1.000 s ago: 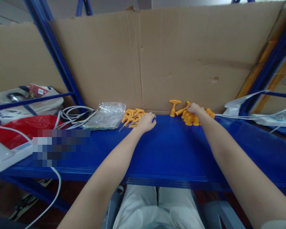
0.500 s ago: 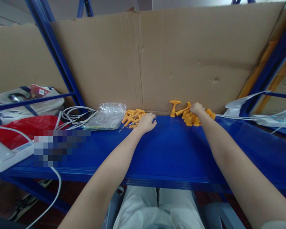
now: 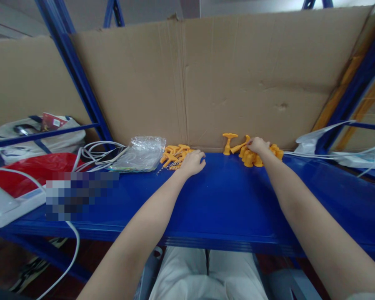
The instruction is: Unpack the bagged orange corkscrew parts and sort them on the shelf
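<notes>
My left hand (image 3: 193, 163) rests at the right side of a pile of yellow T-shaped corkscrew handles (image 3: 171, 155) with metal spirals. Its fingers are loosely curved, with a gap between thumb and forefinger, and nothing shows in them. My right hand (image 3: 258, 146) reaches into a cluster of yellow bell-shaped sleeves (image 3: 249, 158), fingers closed; what they grip is hidden. Just left of that cluster, a yellow corkscrew (image 3: 227, 144) with its sleeve stands upright against the cardboard. Another assembled corkscrew (image 3: 240, 146) lies tilted beside it, partly touching the sleeves.
Tall cardboard (image 3: 246, 79) walls off the back of the blue shelf (image 3: 218, 200). Clear plastic bags (image 3: 145, 154), white cables (image 3: 92, 154), a red bag (image 3: 50, 168) and a power strip (image 3: 21, 206) lie at left. Blue posts (image 3: 81, 83) frame both sides.
The view has tilted slightly, so everything sits a little lower. My right hand has shifted slightly left over the sleeves; my left hand stays by the handles.
</notes>
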The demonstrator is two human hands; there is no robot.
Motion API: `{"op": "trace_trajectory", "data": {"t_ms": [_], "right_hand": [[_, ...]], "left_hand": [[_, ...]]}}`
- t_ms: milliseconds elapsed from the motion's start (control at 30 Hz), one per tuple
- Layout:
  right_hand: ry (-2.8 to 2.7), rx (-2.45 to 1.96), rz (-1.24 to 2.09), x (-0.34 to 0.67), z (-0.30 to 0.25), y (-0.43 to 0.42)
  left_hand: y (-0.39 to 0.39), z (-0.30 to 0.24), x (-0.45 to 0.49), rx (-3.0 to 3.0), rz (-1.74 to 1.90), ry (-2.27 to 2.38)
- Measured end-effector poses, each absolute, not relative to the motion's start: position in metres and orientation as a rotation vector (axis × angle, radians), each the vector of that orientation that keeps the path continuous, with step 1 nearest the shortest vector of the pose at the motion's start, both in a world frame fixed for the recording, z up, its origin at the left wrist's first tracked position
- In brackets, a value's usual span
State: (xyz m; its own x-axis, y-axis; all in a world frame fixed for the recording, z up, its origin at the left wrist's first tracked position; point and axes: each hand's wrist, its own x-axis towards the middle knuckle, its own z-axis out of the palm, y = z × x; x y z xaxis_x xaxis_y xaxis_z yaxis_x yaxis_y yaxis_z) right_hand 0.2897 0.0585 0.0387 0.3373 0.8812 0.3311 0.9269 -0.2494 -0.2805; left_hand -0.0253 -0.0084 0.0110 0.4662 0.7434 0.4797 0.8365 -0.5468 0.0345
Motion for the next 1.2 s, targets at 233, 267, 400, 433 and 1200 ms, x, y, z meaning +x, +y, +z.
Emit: {"op": "trace_trajectory", "data": {"t_ms": [233, 267, 400, 433, 1200], "right_hand": [[-1.664, -2.239, -0.068, 0.284, 0.043, 0.056], [-1.673, -2.252, -0.061, 0.284, 0.043, 0.056], [-1.680, -2.288, -0.053, 0.284, 0.044, 0.056], [-1.675, -2.290, -0.060, 0.284, 0.044, 0.056], [-1.553, -1.893, -0.173, 0.249, 0.077, -0.009]], "left_hand": [[-0.009, 0.011, -0.026, -2.510, -0.669, -1.347], [-0.010, 0.011, -0.026, -2.511, -0.671, -1.348], [-0.010, 0.012, -0.025, -2.513, -0.669, -1.356], [-0.010, 0.011, -0.025, -2.515, -0.668, -1.355], [-0.010, 0.015, -0.030, -2.542, -0.396, -1.400]]}}
